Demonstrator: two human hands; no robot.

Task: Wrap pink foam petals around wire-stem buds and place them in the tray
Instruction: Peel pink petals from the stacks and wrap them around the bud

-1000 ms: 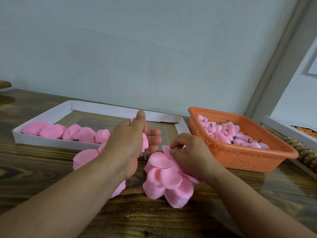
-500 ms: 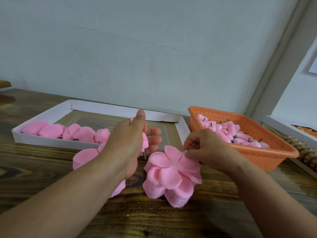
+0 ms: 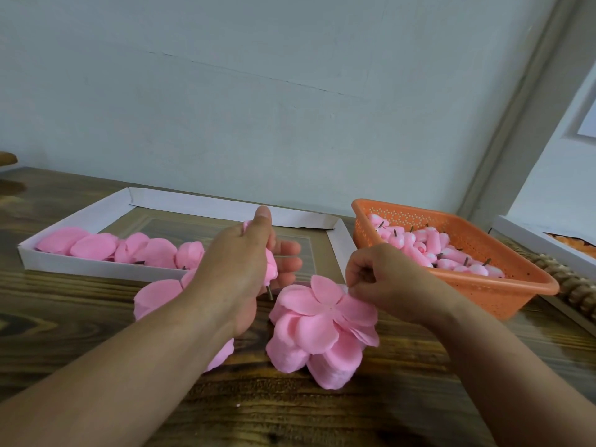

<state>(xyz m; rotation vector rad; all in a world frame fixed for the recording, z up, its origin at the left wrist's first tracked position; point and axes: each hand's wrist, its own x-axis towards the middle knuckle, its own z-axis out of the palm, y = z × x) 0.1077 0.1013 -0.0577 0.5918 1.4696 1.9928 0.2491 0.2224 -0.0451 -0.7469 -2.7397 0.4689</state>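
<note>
A wooden table (image 3: 322, 414) meets a pale wall (image 3: 258, 91), beaded string (image 3: 574, 285) at right

2 hands (image 3: 238, 269); 1 white tray (image 3: 80, 221); 1 orange basket (image 3: 503, 285); 2 petal stacks (image 3: 322, 330)

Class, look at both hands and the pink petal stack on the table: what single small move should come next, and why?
Probably the right hand should lift the top petal sheet off the petal stack and carry it to the bud. The fingers pinch at the stack's upper edge, while the left hand holds a bud with its wire stem pointing down, seemingly ready for wrapping.
</note>
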